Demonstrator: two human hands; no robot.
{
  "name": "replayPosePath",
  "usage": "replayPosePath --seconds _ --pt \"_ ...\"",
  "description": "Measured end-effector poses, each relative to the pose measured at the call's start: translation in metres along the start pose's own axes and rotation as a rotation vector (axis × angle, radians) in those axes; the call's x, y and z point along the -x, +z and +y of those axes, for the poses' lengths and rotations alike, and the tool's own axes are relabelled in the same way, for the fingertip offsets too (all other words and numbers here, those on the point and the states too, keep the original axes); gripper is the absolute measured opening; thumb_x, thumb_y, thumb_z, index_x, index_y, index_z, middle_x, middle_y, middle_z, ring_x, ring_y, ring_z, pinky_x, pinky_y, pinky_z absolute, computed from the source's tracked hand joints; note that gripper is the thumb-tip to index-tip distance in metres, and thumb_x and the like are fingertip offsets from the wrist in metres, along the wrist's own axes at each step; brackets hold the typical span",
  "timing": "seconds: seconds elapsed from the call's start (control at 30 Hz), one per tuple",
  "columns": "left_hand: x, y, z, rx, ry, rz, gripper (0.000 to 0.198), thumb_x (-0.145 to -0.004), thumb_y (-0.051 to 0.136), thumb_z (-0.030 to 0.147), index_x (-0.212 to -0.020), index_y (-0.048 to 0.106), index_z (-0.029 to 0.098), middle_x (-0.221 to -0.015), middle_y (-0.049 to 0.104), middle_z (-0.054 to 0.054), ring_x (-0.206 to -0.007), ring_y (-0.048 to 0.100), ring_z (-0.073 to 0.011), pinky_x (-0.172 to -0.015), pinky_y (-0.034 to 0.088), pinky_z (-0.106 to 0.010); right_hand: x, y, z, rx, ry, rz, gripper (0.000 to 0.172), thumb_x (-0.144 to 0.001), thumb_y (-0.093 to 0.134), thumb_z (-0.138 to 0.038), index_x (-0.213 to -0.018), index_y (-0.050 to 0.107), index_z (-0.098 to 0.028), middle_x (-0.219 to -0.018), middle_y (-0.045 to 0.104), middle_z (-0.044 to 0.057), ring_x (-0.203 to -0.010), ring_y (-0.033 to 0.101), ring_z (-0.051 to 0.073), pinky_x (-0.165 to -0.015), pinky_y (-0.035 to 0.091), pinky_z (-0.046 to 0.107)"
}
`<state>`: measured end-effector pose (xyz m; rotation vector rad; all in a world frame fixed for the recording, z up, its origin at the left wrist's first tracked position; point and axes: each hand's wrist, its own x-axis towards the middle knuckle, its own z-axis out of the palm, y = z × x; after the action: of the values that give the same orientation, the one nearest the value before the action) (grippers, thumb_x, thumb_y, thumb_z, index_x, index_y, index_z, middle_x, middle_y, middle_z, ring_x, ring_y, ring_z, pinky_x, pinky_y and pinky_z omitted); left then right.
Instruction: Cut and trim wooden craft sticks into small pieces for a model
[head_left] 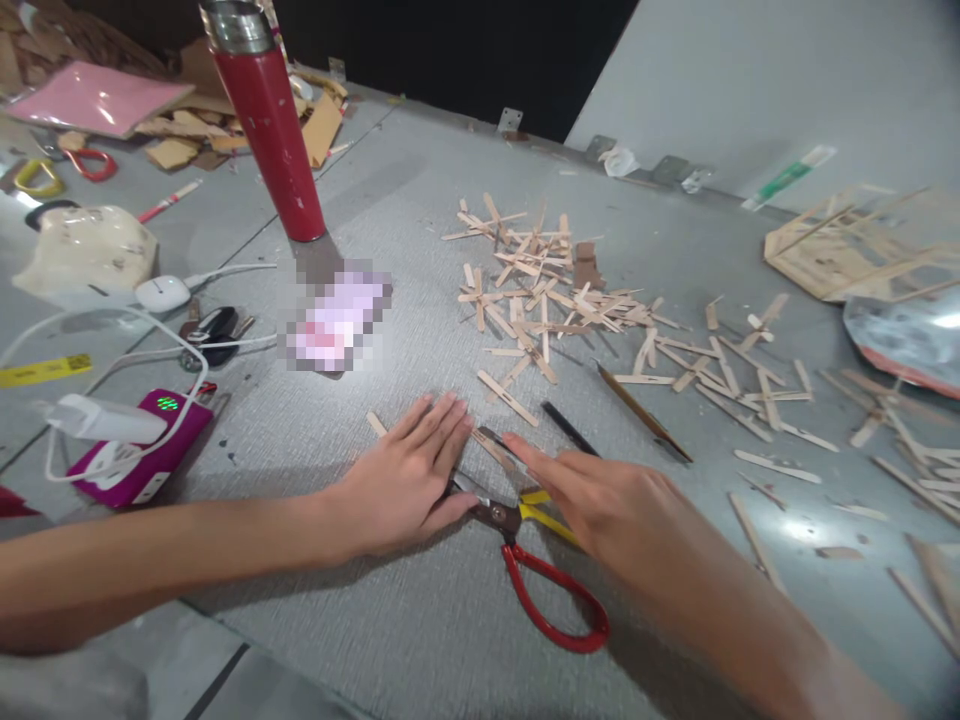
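Observation:
My left hand [409, 475] lies flat on the grey table [375, 620], fingers stretched out and together, its edge over the blades of red-handled scissors [551, 590]. My right hand [592, 490] hovers just right of it with fingers extended, the fingertips pointing at a short wooden stick [491, 447] lying between the two hands. Part of the scissors and a yellow piece [541, 508] are hidden under my right hand. A black strip [568, 428] lies just beyond my right fingers.
A heap of cut wooden sticks [547, 290] spreads over the middle and right. A red flask [270, 130] stands at the back left. A magenta power bank [139, 445] with white cables, keys [214, 332] and a pencil [641, 410] lie nearby. Cardboard pieces [840, 245] sit far right.

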<state>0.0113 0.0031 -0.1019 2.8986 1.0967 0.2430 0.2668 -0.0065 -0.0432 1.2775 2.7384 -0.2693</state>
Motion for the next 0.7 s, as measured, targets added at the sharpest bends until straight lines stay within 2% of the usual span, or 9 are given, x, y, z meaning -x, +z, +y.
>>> replayPosePath --seconds 0.4,0.57,0.7 --pt "-0.0006 -0.0015 0.0004 0.010 -0.002 -0.047 0.073 -0.110 0.024 0.052 -0.151 0.042 -0.005 -0.160 0.038 -0.025 -0.155 0.028 -0.0363 -0.128 0.019 -0.050 -0.0015 -0.0016 -0.0020 -0.008 0.005 0.031 0.067 -0.090 0.049 -0.003 -0.154 0.047 -0.021 -0.085 0.073 0.004 -0.064 0.066 0.016 -0.063 0.049 0.027" --pt "-0.0003 0.0012 0.0003 0.017 -0.005 -0.012 0.073 -0.110 0.028 0.052 -0.150 0.044 -0.006 -0.159 0.041 -0.026 -0.154 0.031 -0.0374 -0.128 0.018 -0.049 -0.0038 -0.0013 -0.0016 0.005 0.032 -0.041 0.073 -0.085 0.049 0.004 -0.154 0.046 -0.020 -0.088 0.074 0.003 -0.065 0.067 0.016 -0.062 0.049 0.028" --pt "0.0000 0.0008 0.0002 0.015 -0.011 -0.011 0.072 -0.110 0.027 0.052 -0.150 0.045 -0.005 -0.159 0.041 -0.024 -0.153 0.032 -0.0360 -0.129 0.018 -0.048 -0.0027 0.0007 -0.0013 -0.005 0.044 0.001 0.068 -0.089 0.052 0.001 -0.153 0.048 -0.022 -0.083 0.072 0.001 -0.064 0.067 0.017 -0.061 0.046 0.027"
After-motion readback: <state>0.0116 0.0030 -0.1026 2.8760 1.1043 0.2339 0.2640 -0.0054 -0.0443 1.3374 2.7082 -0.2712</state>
